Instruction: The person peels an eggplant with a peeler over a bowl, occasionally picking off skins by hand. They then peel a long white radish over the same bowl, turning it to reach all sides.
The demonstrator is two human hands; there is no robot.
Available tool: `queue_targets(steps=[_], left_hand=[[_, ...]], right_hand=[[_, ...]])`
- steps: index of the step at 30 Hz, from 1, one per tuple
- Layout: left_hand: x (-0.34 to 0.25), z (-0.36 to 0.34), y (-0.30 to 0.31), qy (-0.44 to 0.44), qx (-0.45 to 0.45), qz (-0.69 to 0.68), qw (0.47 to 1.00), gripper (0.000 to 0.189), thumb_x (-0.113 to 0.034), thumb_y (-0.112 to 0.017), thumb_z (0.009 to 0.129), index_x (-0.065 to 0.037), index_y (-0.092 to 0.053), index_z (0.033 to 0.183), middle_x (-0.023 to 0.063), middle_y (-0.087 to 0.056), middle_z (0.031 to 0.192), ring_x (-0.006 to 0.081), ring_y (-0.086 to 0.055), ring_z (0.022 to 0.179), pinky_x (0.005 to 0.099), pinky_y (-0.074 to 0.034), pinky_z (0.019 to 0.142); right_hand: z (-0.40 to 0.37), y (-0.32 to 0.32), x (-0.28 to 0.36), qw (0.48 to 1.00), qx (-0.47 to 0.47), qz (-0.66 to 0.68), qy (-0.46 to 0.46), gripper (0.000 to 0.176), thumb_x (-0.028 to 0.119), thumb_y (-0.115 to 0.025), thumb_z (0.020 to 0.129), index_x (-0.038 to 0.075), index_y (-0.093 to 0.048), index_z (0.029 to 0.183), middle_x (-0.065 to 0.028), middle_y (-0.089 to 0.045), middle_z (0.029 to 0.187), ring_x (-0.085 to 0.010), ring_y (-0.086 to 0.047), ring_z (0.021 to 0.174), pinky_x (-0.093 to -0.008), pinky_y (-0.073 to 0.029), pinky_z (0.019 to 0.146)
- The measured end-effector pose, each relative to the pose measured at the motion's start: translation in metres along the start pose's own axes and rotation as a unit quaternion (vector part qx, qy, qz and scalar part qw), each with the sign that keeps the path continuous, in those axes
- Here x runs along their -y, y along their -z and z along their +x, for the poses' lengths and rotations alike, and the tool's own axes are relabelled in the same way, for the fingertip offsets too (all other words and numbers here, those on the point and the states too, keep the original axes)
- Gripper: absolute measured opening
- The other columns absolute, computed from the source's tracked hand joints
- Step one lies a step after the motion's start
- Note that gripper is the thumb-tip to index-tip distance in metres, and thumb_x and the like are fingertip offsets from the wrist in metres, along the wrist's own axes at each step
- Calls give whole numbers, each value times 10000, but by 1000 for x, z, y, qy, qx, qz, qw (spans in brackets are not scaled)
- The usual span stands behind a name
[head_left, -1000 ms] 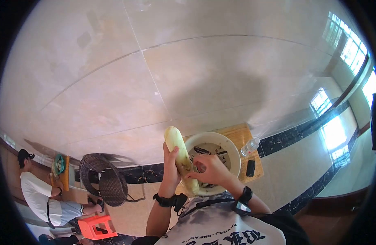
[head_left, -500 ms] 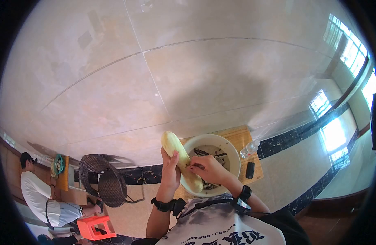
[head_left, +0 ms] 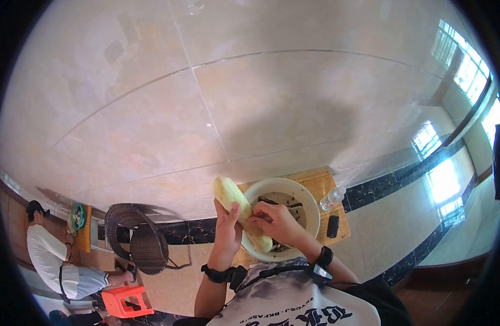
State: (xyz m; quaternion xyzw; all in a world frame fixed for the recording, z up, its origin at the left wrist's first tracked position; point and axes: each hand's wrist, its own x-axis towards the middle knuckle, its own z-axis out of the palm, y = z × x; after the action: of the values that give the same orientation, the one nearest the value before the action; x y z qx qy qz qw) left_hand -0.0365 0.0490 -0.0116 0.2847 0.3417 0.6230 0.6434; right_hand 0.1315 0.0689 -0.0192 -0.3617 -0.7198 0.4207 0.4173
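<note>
Right hand (head_left: 275,224) slid up pale gourd (head_left: 231,194), fingers curled; left hand (head_left: 228,231) grips it over bowl (head_left: 310,202); shirt print (head_left: 315,312) unreadable.

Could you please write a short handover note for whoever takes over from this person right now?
Left hand: closed around the middle of the long pale gourd, holding it tilted with its lower end over the bowl.
Right hand: fingers curled against the gourd's lower half; any tool in it is hidden.
Things: the bowl sits on the wooden table with dark strips inside. A water bottle and a small black object stand beside it.
Done: the gourd's visible surface looks pale and bare, probably peeled.
Left: check the part under the hands and the far side, which cannot be seen.
</note>
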Motion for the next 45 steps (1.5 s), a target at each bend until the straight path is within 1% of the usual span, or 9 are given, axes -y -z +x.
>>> queue_targets(steps=[7,13,19,28,31,34,37,40,45], left_hand=[[-6,-3,5,-10,-2,-21,1000,511,-262,-563,1048,-180,-332,1497,48,-533,1279,233,-566,1172,471,-483,1018],[-11,-5,20,-12,-16,-66,998,489,-355,-575,1039,-171,-409,1461,59,-579,1207,266,-611,1097,485,-503,979],[-13,-9,29,-13,-25,-70,997,559,-325,-591,1033,-154,-342,1504,47,-540,1261,268,-604,1105,477,-498,998],[-13,-15,35,-5,-21,-52,998,550,-330,-590,1034,-131,-358,1491,61,-544,1243,275,-619,1074,476,-509,968],[-10,-14,40,3,-9,-50,999,538,-331,-592,1033,-121,-372,1477,73,-562,1223,285,-625,1070,478,-520,948],[-11,-14,37,7,1,-54,999,532,-347,-588,1033,-114,-383,1464,87,-584,1194,304,-629,1071,477,-528,933],[-9,-13,37,4,10,-83,997,530,-373,-579,1033,-111,-393,1455,104,-598,1179,323,-627,1086,489,-528,935],[-4,-12,36,4,-18,-118,993,520,-402,-558,1036,-89,-426,1430,115,-602,1187,342,-623,1095,507,-525,939],[4,-5,41,-17,20,-172,985,560,-470,-516,1041,-46,-469,1405,140,-608,1241,336,-596,1175,520,-455,1068]], right_hand=[[-6,27,1,980,24,124,-152,130,136,-693,972,10,-661,971,-10,-646,745,-46,-561,598,-245,-445,488],[-15,40,-54,991,-19,-69,-112,127,112,-694,900,0,-732,947,-172,-742,847,-254,-736,762,-358,-568,705],[-20,47,-74,968,9,-131,-214,150,116,-736,873,20,-766,984,-119,-749,781,-210,-713,708,-339,-560,703],[-18,45,-76,965,-22,-101,-241,122,119,-770,849,28,-781,929,-137,-749,770,-182,-719,701,-334,-557,670],[-22,41,-96,979,-57,-86,-174,125,146,-767,840,37,-774,902,-170,-741,781,-279,-738,729,-385,-563,672],[-23,39,-106,972,-51,-158,-168,130,138,-768,877,27,-785,944,-118,-731,714,-149,-686,611,-312,-540,592],[-20,37,-99,977,-72,-123,-159,162,192,-763,866,37,-780,909,-156,-738,745,-263,-697,573,-390,-555,612],[-11,45,-53,947,44,-42,-317,251,230,-763,879,26,-770,1025,-136,-753,800,-216,-694,587,-364,-559,615],[-18,28,-34,966,191,85,-154,492,287,-847,803,-6,-715,1177,-130,-764,935,-175,-697,704,-309,-554,670]])
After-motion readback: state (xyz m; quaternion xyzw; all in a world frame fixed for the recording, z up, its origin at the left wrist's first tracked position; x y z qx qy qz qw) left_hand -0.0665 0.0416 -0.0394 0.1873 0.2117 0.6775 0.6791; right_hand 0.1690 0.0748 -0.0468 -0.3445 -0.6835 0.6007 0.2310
